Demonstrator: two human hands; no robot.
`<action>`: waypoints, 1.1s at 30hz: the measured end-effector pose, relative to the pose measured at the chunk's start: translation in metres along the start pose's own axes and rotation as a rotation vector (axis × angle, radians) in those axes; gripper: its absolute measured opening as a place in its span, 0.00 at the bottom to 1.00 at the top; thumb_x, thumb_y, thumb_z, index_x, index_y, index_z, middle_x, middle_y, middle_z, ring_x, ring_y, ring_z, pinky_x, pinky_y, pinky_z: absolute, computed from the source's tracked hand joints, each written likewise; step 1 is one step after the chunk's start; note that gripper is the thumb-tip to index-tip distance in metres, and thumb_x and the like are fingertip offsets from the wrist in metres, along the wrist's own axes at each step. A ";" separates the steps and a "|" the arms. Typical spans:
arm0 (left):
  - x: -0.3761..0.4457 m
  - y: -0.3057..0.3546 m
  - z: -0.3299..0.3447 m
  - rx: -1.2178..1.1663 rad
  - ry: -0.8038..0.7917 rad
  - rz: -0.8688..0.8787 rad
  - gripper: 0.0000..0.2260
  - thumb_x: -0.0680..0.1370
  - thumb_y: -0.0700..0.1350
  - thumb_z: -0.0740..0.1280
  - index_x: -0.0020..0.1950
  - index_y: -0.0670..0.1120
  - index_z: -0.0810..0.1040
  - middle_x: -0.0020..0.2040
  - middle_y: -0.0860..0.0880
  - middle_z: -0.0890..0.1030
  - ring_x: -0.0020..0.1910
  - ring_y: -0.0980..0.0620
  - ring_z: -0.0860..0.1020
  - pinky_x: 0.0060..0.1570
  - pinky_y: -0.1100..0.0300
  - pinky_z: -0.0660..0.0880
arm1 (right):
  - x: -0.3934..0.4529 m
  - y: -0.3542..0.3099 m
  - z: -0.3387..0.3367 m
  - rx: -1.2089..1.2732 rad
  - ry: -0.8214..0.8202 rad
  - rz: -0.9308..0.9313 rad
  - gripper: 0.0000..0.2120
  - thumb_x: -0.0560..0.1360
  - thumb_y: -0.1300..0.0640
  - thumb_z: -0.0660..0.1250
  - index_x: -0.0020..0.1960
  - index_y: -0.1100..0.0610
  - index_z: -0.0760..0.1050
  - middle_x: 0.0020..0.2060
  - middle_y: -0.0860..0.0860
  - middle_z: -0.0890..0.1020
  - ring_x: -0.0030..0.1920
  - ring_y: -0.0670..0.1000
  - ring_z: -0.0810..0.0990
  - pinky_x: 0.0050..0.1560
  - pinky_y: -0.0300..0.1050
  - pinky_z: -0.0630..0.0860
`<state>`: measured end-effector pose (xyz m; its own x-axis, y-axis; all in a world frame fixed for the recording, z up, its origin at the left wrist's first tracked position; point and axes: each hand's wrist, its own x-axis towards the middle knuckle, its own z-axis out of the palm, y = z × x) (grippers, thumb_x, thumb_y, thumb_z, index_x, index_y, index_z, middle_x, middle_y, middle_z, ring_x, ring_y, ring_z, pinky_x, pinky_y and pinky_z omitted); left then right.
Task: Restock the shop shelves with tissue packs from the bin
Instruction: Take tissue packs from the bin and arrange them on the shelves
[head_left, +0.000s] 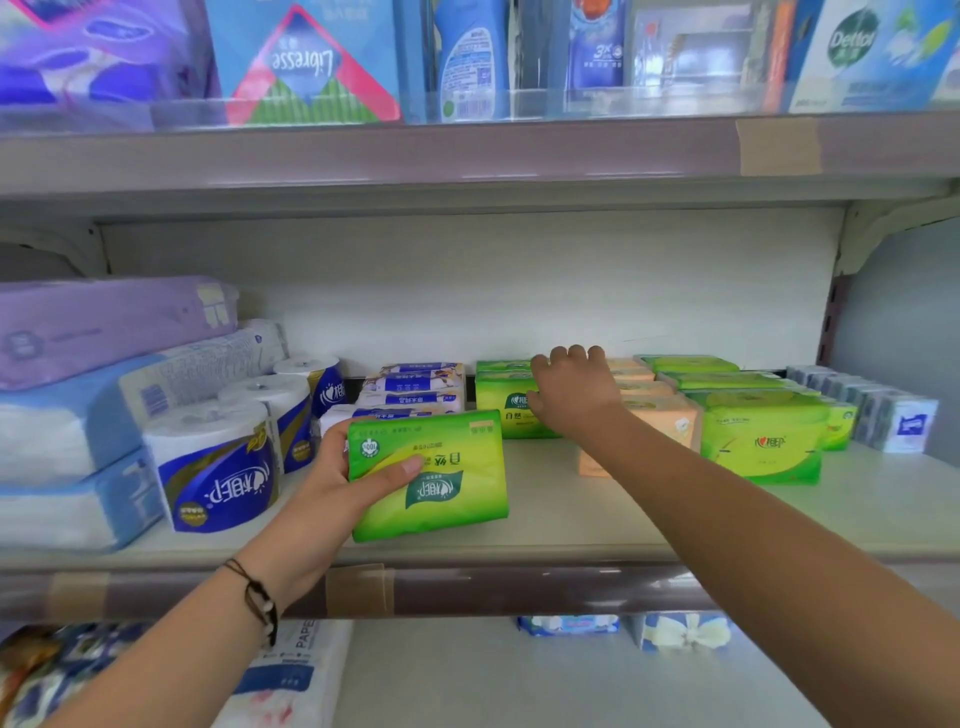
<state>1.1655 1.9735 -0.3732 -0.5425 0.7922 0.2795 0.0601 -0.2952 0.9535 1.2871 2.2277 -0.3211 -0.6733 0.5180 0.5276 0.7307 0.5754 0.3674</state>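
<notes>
My left hand (332, 483) holds a green tissue pack (441, 478) by its left end, thumb across the front, low over the front of the middle shelf (597, 519). My right hand (574, 389) reaches to the back of that shelf and lies on a stack of green tissue packs (501, 402). Its fingers bend over the stack's far side and the fingertips are hidden. Orange tissue packs (670, 415) sit just right of that hand, with more green packs (763, 441) beyond them.
Toilet rolls (218, 467) and large purple and blue-white bundles (104, 332) fill the shelf's left side. Blue-white packs (410, 387) stand behind the held pack. Small white-blue packs (893, 415) line the right end. Bottles and boxes stand on the shelf above, and more packs lie on the one below.
</notes>
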 end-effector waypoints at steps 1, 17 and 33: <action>0.001 0.001 0.003 -0.012 0.005 -0.005 0.38 0.58 0.51 0.81 0.66 0.53 0.70 0.59 0.48 0.84 0.56 0.47 0.83 0.52 0.50 0.81 | -0.009 0.003 -0.006 0.058 0.028 -0.010 0.20 0.81 0.46 0.56 0.66 0.58 0.70 0.58 0.56 0.77 0.59 0.58 0.74 0.59 0.52 0.67; -0.003 -0.003 0.068 -0.403 -0.039 -0.029 0.25 0.74 0.44 0.70 0.71 0.45 0.73 0.63 0.44 0.81 0.60 0.45 0.81 0.49 0.53 0.82 | -0.155 -0.004 -0.038 2.107 -0.392 0.313 0.37 0.67 0.48 0.79 0.70 0.50 0.65 0.57 0.51 0.84 0.56 0.49 0.84 0.58 0.46 0.79; 0.000 0.031 0.054 0.433 -0.029 0.298 0.26 0.72 0.47 0.75 0.67 0.60 0.71 0.66 0.60 0.73 0.67 0.65 0.71 0.64 0.62 0.72 | -0.125 0.042 -0.061 1.608 -0.003 0.208 0.20 0.72 0.56 0.76 0.63 0.53 0.78 0.56 0.44 0.81 0.55 0.38 0.78 0.58 0.29 0.73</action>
<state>1.2124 1.9932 -0.3378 -0.4259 0.7241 0.5424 0.5526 -0.2665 0.7897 1.4088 2.1489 -0.3251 -0.5848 0.6673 0.4612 -0.0615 0.5304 -0.8455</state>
